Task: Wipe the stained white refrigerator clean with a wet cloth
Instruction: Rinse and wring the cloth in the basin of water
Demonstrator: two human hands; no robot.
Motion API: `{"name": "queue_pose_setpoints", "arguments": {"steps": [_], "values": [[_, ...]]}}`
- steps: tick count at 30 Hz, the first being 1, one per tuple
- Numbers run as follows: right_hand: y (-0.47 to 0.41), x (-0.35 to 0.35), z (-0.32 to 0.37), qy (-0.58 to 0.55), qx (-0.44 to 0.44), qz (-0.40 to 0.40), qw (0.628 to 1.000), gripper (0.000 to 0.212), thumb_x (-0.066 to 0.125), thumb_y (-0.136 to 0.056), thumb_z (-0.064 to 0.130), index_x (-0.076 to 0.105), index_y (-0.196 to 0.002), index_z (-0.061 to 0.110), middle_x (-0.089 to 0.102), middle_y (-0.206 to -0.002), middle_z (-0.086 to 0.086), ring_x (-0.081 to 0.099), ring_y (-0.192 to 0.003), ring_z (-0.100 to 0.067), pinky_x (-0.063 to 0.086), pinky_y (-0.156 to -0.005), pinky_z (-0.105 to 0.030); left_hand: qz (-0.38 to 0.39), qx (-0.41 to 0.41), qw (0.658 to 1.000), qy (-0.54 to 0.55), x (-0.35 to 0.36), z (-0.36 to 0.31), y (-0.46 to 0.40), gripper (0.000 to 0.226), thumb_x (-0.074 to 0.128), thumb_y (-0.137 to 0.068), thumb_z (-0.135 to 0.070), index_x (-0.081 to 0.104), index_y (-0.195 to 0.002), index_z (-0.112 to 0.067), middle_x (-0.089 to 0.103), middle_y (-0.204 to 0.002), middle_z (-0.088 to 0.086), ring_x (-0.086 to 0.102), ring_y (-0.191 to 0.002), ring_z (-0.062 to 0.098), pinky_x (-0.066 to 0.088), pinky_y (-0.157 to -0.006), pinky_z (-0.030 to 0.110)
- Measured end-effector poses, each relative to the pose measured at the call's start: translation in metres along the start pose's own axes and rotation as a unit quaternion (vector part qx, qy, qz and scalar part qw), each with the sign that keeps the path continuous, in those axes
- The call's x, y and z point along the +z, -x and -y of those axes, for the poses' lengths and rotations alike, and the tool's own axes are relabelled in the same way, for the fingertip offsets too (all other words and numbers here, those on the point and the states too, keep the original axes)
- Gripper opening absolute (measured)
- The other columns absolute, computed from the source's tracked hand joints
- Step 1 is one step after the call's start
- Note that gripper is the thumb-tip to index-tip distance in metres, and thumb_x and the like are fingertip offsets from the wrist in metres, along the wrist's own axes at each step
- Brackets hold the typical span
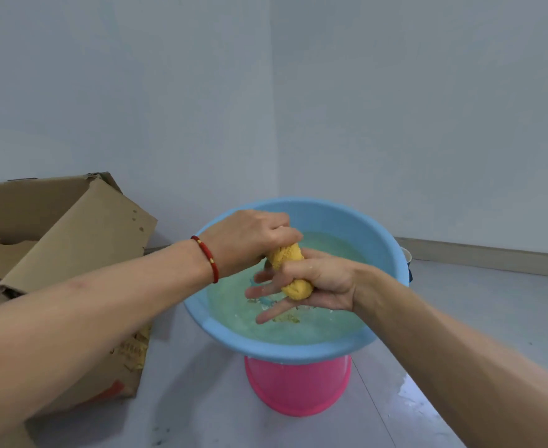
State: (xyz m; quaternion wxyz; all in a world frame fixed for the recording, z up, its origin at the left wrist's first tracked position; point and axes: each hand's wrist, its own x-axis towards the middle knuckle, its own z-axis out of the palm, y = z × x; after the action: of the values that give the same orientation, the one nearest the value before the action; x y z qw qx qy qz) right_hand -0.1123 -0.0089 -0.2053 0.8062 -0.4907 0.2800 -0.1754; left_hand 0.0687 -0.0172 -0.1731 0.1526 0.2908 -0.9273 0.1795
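Yellow cloth [290, 271] betw. L hand [250, 240] & R hand [311, 282], both gripping.

Both hands — left hand [253, 242], right hand [311, 282] — around rolled yellow cloth [290, 273]

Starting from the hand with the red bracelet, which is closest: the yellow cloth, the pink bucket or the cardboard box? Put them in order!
In the head view, from the left hand:
1. Yellow cloth: gripped in that hand, over the blue basin.
2. Pink bucket: below, under the basin.
3. Cardboard box: off to the left by the wall, though only slightly farther than the bucket.
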Motion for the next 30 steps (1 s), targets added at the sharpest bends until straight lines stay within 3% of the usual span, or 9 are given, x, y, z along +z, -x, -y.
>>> {"name": "queue_pose_setpoints", "arguments": {"steps": [2,5,7,10,13,17,21,25,30], "values": [[0.002,0.003,-0.001,0.026,0.017,0.006,1.0,0.036,0.045,-0.094,-0.018,0.052,-0.119,0.007,0.063,-0.121,-0.024,0.074,-0.104,-0.037,0.062,-0.066,-0.034,0.028,0.01,0.999,-0.037,-0.002,-0.002,0.002,0.028,0.041,-0.08,-0.011,0.068,-0.087,-0.01,0.059,-0.075,0.006,0.058,-0.056,0.027,0.039,-0.04,0.03],[-0.001,-0.001,0.008,0.218,0.067,-0.049,0.972,0.017,0.061,-0.094,-0.003,0.056,-0.109,0.006,0.073,-0.088,-0.013,0.061,-0.058,-0.019,0.031,-0.039,-0.02,0.082,-0.041,0.993,-0.075,-0.002,-0.01,0.005,0.01,0.062,-0.076,-0.005,0.057,-0.08,-0.012,0.052,-0.069,0.007,0.053,-0.05,0.029,0.024,-0.044,0.028],[-0.007,-0.003,0.011,0.377,0.09,-0.103,0.916,0.02,0.074,-0.084,0.019,0.065,-0.096,0.006,0.065,-0.075,-0.009,0.047,-0.061,-0.026,0.027,-0.045,-0.028,0.171,-0.128,0.971,-0.104,-0.002,-0.023,0.001,0.01,0.064,-0.085,-0.012,0.058,-0.092,-0.015,0.059,-0.081,0.007,0.061,-0.068,0.034,0.031,-0.052,0.034],[-0.017,0.002,0.004,0.523,0.056,-0.195,0.828,0.013,0.071,-0.078,0.018,0.061,-0.072,0.011,0.065,-0.068,-0.012,0.055,-0.06,-0.028,0.04,-0.05,-0.03,0.24,-0.234,0.934,-0.126,0.006,-0.04,-0.008,0.008,0.059,-0.089,-0.015,0.057,-0.092,-0.022,0.057,-0.078,0.003,0.06,-0.079,0.034,0.035,-0.061,0.035],[-0.02,0.004,-0.003,0.668,-0.014,-0.247,0.702,0.006,0.062,-0.083,0.016,0.063,-0.088,0.014,0.069,-0.083,-0.01,0.066,-0.078,-0.035,0.048,-0.06,-0.034,0.219,-0.346,0.911,-0.046,0.019,-0.047,-0.008,0.017,0.06,-0.082,-0.012,0.047,-0.074,-0.019,0.037,-0.064,-0.001,0.048,-0.07,0.03,0.039,-0.061,0.033],[-0.015,-0.005,-0.009,0.778,-0.072,-0.227,0.581,0.035,0.057,-0.084,0.009,0.045,-0.116,0.014,0.046,-0.074,-0.002,0.051,-0.073,-0.038,0.038,-0.062,-0.038,0.177,-0.449,0.866,0.131,0.034,-0.059,-0.003,0.02,0.06,-0.072,-0.009,0.046,-0.059,-0.015,0.051,-0.057,0.005,0.054,-0.061,0.032,0.033,-0.046,0.028],[-0.007,-0.014,-0.009,0.841,-0.12,-0.208,0.485,0.04,0.066,-0.088,0.025,0.041,-0.118,0.016,0.068,-0.09,-0.01,0.065,-0.078,-0.041,0.032,-0.057,-0.037,0.134,-0.539,0.776,0.299,0.041,-0.068,-0.007,0.018,0.069,-0.064,-0.005,0.053,-0.058,-0.01,0.052,-0.055,0.005,0.048,-0.05,0.029,0.028,-0.043,0.021],[-0.004,-0.019,-0.008,0.857,-0.126,-0.202,0.457,0.044,0.068,-0.089,0.034,0.039,-0.118,0.017,0.07,-0.091,-0.008,0.068,-0.08,-0.04,0.033,-0.056,-0.037,0.135,-0.576,0.692,0.414,0.042,-0.072,-0.01,0.015,0.071,-0.064,-0.006,0.056,-0.066,-0.007,0.044,-0.052,0.005,0.031,-0.039,0.019,0.026,-0.044,0.021],[-0.006,-0.024,-0.009,0.811,-0.115,-0.245,0.518,0.042,0.07,-0.084,0.024,0.041,-0.112,0.013,0.062,-0.085,-0.008,0.051,-0.069,-0.036,0.036,-0.057,-0.039,0.253,-0.523,0.729,0.361,0.032,-0.053,-0.024,0.026,0.074,-0.072,-0.016,0.048,-0.068,-0.013,0.044,-0.06,0.008,0.035,-0.044,0.02,0.031,-0.047,0.025]]}}
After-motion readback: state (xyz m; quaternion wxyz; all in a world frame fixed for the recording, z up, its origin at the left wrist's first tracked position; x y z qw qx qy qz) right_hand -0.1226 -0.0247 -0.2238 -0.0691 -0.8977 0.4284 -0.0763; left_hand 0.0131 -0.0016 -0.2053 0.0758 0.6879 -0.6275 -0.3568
